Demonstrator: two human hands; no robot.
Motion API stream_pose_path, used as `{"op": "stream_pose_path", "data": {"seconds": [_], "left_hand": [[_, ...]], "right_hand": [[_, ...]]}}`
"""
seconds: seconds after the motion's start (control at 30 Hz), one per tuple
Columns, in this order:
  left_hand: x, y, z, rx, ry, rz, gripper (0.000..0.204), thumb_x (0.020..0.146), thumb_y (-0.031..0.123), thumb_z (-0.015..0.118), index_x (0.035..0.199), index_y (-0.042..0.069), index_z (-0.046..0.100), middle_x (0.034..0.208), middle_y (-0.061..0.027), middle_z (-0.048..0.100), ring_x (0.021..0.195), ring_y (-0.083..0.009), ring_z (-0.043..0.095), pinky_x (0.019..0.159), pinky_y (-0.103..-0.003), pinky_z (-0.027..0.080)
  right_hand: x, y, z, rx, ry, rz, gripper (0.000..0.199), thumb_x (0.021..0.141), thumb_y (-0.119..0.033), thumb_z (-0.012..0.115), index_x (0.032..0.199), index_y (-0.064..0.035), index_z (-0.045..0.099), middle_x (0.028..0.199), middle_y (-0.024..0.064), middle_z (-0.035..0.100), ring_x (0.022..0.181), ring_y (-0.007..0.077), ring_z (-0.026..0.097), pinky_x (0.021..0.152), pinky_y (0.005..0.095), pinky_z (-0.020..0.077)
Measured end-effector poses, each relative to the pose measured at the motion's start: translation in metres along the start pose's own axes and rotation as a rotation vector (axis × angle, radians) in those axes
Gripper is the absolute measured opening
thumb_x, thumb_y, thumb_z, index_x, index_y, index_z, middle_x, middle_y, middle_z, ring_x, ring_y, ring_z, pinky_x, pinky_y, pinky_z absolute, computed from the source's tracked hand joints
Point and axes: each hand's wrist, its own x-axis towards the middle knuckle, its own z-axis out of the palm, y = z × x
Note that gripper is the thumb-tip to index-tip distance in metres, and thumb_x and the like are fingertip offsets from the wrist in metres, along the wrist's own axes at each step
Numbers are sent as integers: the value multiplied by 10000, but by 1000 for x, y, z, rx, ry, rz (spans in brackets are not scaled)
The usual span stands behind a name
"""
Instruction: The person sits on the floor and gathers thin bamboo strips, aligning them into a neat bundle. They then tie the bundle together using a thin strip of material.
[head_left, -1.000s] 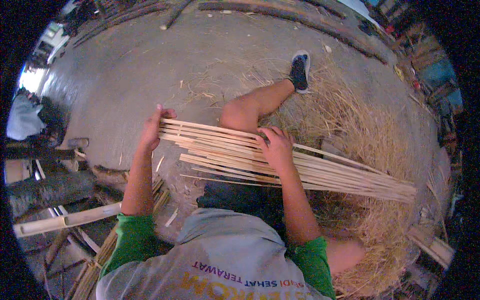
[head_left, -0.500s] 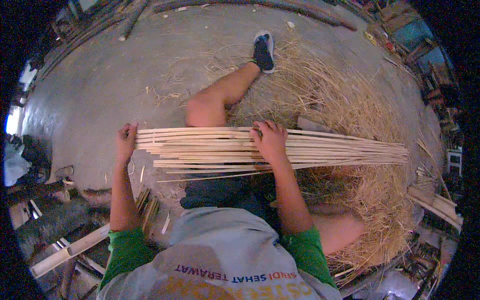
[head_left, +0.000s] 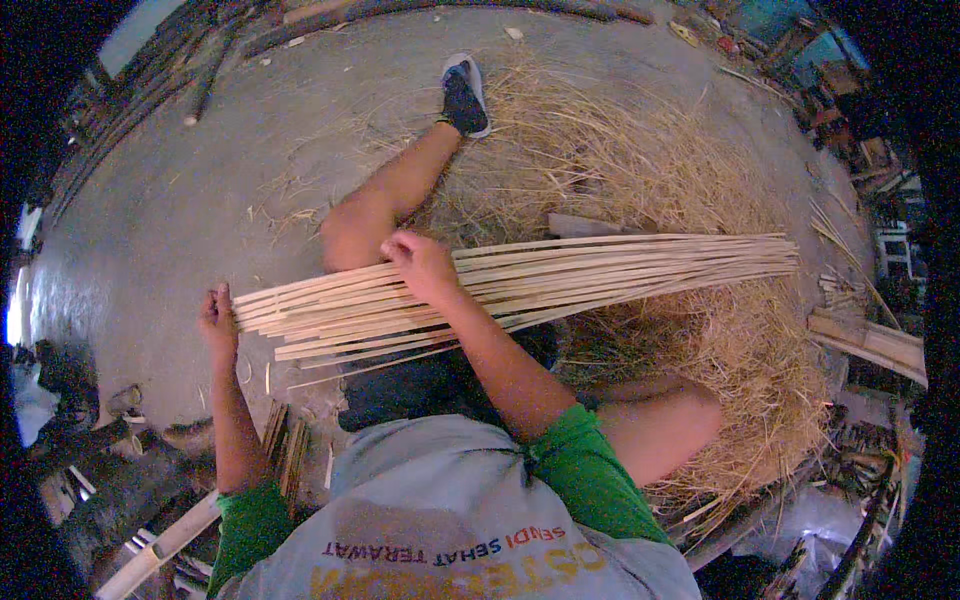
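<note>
Left hand [head_left: 218,318]: fingers closed on left ends of pale strips [head_left: 620,262] | Right hand [head_left: 425,272]: over strips, left of their middle; finger closure cannot be determined | Strips: side by side, partly over dark shorts [head_left: 420,395], right ends above straw [head_left: 750,345]

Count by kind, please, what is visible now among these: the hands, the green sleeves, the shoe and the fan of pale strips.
Left hand and right hand: 2
Green sleeves: 2
Shoe: 1
Fan of pale strips: 1 (single strips overlap too much to count)
Total: 6
</note>
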Motion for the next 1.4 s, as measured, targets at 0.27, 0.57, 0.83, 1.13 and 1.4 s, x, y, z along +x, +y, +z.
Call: {"op": "stream_pose_path", "data": {"seconds": [0.27,0.57,0.83,1.13,1.4], "left_hand": [[1,23,-8,45,-114,-57,365,996,354,607,811,39,602,621,6,489,592,-104,431,542,-305,364],[4,20,-11,68,-182,-96,385,977,373,624,796,35,628,618,-13,530,584,-105,474,552,-303,398],[-3,30,-5,-3,-144,-159,391,970,363,646,738,52,599,615,3,527,593,-86,472,554,-284,395],[-3,32,-6,-71,-203,-194,348,978,366,637,759,103,574,628,41,489,577,-55,444,488,-252,365],[-5,23,-6,-114,-177,-224,384,991,424,600,793,96,593,671,31,527,594,-68,474,528,-261,390]], "right_hand": [[-26,19,-87,-512,-53,-49,341,945,-396,630,975,-64,702,861,153,699,805,362,678,734,460,535],[-27,12,-85,-703,-279,-95,245,881,-377,674,946,-146,720,930,83,699,839,344,675,747,459,535],[-29,8,-89,-688,-285,-198,247,866,-370,691,956,-142,720,944,103,698,880,334,675,775,453,530],[-29,10,-85,-632,-290,-112,239,870,-336,699,908,-101,686,931,105,689,866,343,667,769,462,523],[-27,0,-86,-481,-169,-57,211,916,-250,670,986,-59,613,938,146,697,891,366,667,780,452,524]]}}
